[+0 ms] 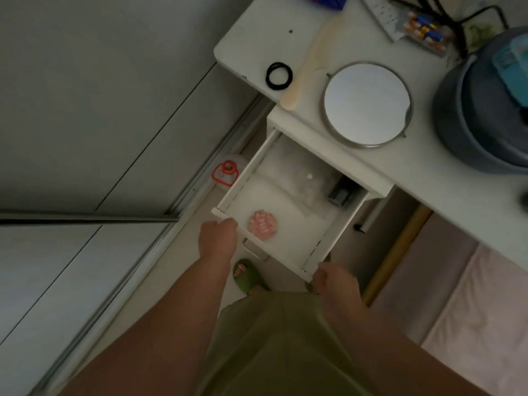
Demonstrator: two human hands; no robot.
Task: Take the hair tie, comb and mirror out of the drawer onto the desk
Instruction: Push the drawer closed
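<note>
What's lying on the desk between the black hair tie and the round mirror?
The cream comb lies between the hair tie and the mirror, running diagonally along the desk; the head view shows it.

I see a pink round item [263, 225] near the front, a blue-grey pot [483, 115] at the right, and a green slipper [248, 276] on the floor

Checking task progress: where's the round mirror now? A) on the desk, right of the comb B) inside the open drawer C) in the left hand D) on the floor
A: the mirror lies flat on the desk, right of the comb, while both hands are at the drawer front.
</note>
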